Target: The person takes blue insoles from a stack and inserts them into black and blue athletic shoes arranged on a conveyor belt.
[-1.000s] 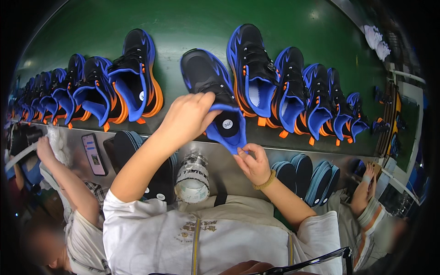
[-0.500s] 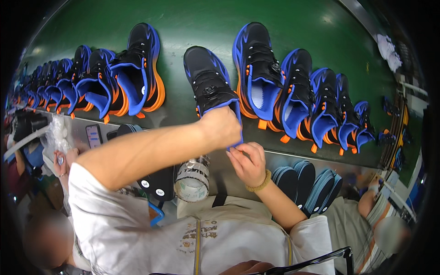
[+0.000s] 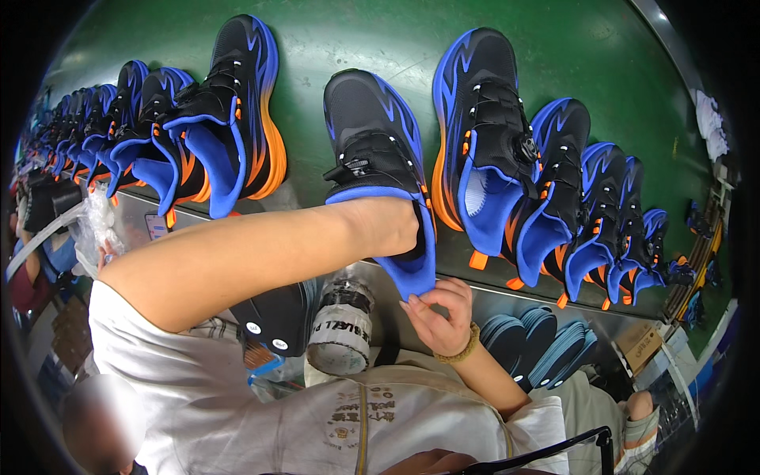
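A black and blue sneaker (image 3: 372, 119) with a dial and laces lies in front of me, toe pointing away, its heel over the near edge of the green table. My left hand (image 3: 388, 226) is pushed into its opening up to about the wrist; the fingers are hidden inside. At the heel, my right hand (image 3: 443, 313) pinches the blue collar between thumb and fingers. To the right sits another sneaker (image 3: 491, 87) of the same kind, with a pale insole visible inside. On the left is one more sneaker (image 3: 237, 79), with orange on its sole.
Rows of similar sneakers (image 3: 558, 127) line the green table (image 3: 317, 39) on both sides. Below its edge are stacks of dark insoles (image 3: 514, 340), a tape-wrapped cylinder (image 3: 340, 328) and more insoles (image 3: 277, 313) to the left. A phone (image 3: 156, 226) lies beside a clear plastic bag (image 3: 99, 222).
My left hand has gone deeper into the sneaker, so its knuckles no longer show. My right hand still pinches the heel, now lower in view. The whole view has shifted.
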A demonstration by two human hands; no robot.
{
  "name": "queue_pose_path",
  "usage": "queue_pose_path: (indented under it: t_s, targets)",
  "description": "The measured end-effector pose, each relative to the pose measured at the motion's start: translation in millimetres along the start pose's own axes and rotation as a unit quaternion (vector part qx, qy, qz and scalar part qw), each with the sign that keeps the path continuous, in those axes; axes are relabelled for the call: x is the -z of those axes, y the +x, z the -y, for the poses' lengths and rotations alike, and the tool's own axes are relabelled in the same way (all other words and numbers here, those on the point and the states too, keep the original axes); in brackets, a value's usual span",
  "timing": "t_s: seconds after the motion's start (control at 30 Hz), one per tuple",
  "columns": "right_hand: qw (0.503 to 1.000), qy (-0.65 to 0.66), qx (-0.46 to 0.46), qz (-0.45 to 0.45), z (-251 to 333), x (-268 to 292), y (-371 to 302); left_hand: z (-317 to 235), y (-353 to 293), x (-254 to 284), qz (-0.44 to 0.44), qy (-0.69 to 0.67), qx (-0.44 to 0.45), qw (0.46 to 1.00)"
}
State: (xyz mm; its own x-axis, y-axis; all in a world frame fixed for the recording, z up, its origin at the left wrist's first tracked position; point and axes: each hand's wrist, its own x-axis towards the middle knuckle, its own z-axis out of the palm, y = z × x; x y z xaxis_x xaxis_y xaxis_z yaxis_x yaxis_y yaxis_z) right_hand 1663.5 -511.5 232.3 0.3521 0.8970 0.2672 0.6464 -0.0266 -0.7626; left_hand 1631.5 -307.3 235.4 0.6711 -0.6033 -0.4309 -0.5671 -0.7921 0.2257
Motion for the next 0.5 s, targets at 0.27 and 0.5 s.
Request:
queue_pose_path:
  t_s: [0.27, 0.5]
  targets:
    - [0.999, -0.004, 0.001, 0.032, 4.5, 5.6, 3.0, -6.9, 6.9, -11.1, 0.010, -0.035, 0.025, 0.999]
    - [0.996, -0.075, 0.055, -0.009, 2.4, 50.7, 18.0, -57.1, -26.9, 62.5, -0.281, -0.295, 0.177, 0.896]
